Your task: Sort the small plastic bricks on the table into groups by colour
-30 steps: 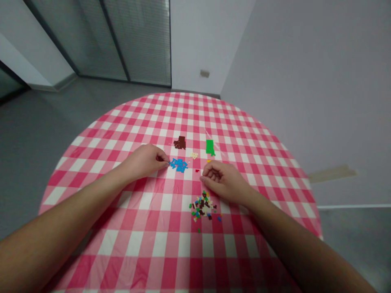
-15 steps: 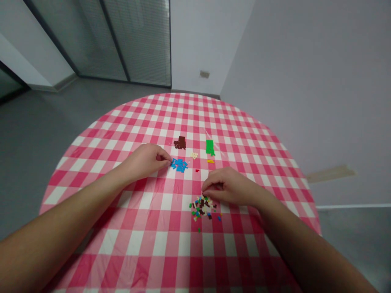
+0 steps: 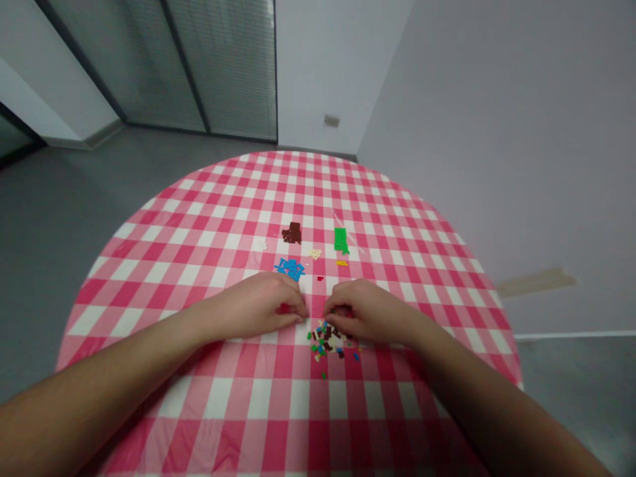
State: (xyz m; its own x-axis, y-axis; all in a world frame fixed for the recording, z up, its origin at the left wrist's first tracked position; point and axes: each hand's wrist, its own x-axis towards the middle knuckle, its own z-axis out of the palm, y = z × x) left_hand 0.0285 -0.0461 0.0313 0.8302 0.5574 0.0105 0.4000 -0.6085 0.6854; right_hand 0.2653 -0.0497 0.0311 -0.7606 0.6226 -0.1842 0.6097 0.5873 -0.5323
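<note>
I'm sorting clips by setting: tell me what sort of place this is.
Likely an office or similar indoor workspace, though the checked tablecloth alone would suggest a home: framed glass panels that seem to have blinds, a plain pale wall and a grey floor.

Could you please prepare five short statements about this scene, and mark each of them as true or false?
1. The right hand is at the far edge of the mixed pile of small bricks. True.
2. The green bricks lie to the right of the dark brown bricks. True.
3. The left hand covers the green bricks. False: its fingertips are near the left side of the mixed pile.
4. The blue bricks lie farther from the person than the mixed pile. True.
5. The tablecloth is plain blue. False: it is red-and-white checked.
</note>
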